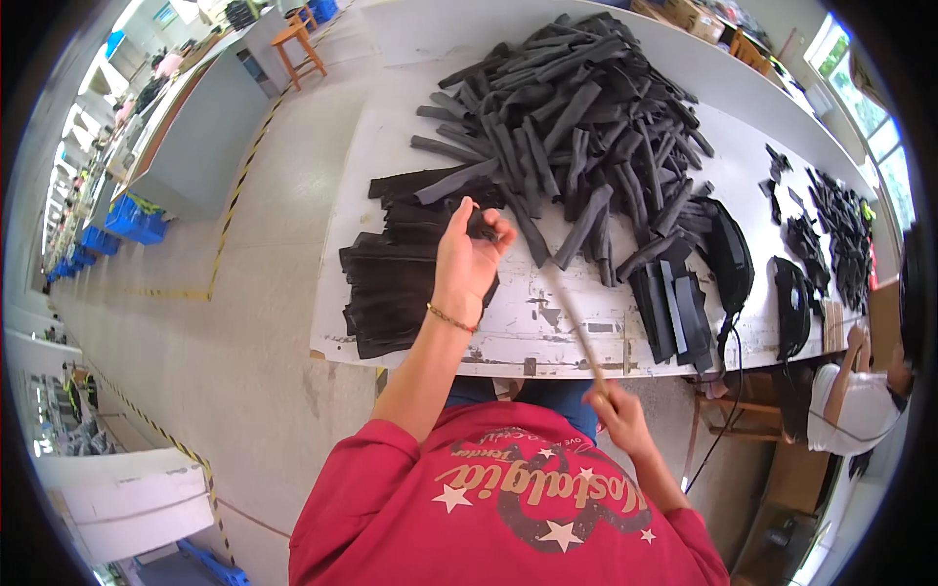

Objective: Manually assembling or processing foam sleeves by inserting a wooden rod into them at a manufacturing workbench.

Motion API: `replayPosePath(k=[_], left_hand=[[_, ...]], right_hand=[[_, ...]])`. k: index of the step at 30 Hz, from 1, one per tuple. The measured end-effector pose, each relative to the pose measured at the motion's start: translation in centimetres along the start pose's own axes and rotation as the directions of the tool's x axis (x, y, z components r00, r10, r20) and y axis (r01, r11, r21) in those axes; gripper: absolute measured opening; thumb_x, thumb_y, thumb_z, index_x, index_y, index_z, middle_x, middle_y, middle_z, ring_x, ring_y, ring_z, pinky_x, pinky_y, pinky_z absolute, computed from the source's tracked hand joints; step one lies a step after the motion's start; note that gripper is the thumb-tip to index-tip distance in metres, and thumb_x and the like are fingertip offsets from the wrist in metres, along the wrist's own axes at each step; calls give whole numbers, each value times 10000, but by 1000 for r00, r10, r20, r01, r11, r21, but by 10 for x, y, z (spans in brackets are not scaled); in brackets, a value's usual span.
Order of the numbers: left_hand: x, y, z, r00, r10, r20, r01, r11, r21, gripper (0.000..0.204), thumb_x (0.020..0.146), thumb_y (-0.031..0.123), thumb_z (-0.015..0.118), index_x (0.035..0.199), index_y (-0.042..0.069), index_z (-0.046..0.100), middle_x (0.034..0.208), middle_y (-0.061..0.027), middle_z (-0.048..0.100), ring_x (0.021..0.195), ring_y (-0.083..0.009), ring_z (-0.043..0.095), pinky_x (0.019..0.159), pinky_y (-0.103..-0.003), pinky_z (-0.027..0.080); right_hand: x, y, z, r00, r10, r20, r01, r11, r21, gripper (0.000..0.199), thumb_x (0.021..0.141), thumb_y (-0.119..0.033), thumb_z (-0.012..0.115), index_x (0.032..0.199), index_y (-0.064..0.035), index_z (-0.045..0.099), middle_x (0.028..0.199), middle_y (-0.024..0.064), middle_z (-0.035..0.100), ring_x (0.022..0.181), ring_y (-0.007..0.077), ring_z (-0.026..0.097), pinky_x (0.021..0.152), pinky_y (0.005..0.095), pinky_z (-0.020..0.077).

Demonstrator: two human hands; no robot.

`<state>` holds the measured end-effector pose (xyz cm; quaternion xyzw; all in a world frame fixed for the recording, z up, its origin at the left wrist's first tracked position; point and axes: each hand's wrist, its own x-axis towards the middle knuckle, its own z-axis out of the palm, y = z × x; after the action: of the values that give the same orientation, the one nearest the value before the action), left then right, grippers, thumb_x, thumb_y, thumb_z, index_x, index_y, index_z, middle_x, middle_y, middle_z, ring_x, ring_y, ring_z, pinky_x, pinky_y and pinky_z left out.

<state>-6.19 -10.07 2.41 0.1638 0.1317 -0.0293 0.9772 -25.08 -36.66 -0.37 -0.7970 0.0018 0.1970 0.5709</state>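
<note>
Holding a small black piece [481, 225] pinched in our left hand [467, 262], we have it raised above the near part of the table [547, 332], just over the flat black stack [391, 283] at nine o'clock from it. Our right hand [618, 415] is closed around a thin wooden stick [576, 327] that slants up toward the piece from five o'clock. We judge the step to be working the stick into the piece; next, the tip needs lining up with its open end. At one o'clock lies the big heap of black rolled strips [576, 107]; flat cut panels [674, 313] and black pouches [728, 259] sit at three o'clock.
</note>
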Motion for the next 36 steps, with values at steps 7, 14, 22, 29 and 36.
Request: replayPosePath(k=[7, 14, 22, 29, 36], left_hand=[[-24, -46, -9, 993, -99, -70, 106, 990, 95, 276, 969, 259, 458, 821, 38, 532, 804, -90, 587, 807, -250, 577, 809, -378, 455], [-33, -53, -17, 999, -32, -19, 36, 968, 250, 279, 970, 227, 449, 858, -6, 552, 883, -139, 607, 836, -234, 589, 763, -359, 486], [-33, -61, -8, 991, 27, -129, 9, 963, 268, 252, 977, 200, 454, 791, 35, 491, 724, -44, 524, 682, -182, 571, 648, -316, 478], [0, -17, -49, 980, 4, -199, -14, 999, -48, 291, 982, 215, 457, 740, 78, 370, 650, 3, 384, 526, -90, 328, 485, -248, 332], [-20, -49, -25, 985, 17, -171, 7, 991, 134, 239, 964, 183, 467, 762, 72, 402, 666, -13, 415, 569, -135, 399, 572, -306, 419]], right_hand=[[105, -74, 48, 802, -470, -369, 428, 883, -194, 217, 801, -51, 704, 991, -48, 598, 532, -11, 321, 488, 67, 330, 451, 251, 314], [141, -62, 68, 727, -561, -396, 511, 827, -235, 186, 824, -49, 681, 985, -33, 590, 547, -18, 352, 485, 58, 316, 432, 244, 268], [144, -55, 67, 625, -682, -380, 542, 729, -418, 70, 862, -56, 615, 903, -21, 569, 558, 7, 463, 479, 69, 414, 447, 253, 353], [49, -106, 47, 877, -480, -7, 440, 796, 415, 18, 871, -27, 532, 856, -27, 543, 625, -47, 482, 522, 34, 411, 471, 202, 331], [109, -76, 59, 889, -386, -246, 427, 893, 142, 194, 832, -32, 674, 999, -22, 576, 684, -58, 462, 599, 17, 368, 536, 161, 313]])
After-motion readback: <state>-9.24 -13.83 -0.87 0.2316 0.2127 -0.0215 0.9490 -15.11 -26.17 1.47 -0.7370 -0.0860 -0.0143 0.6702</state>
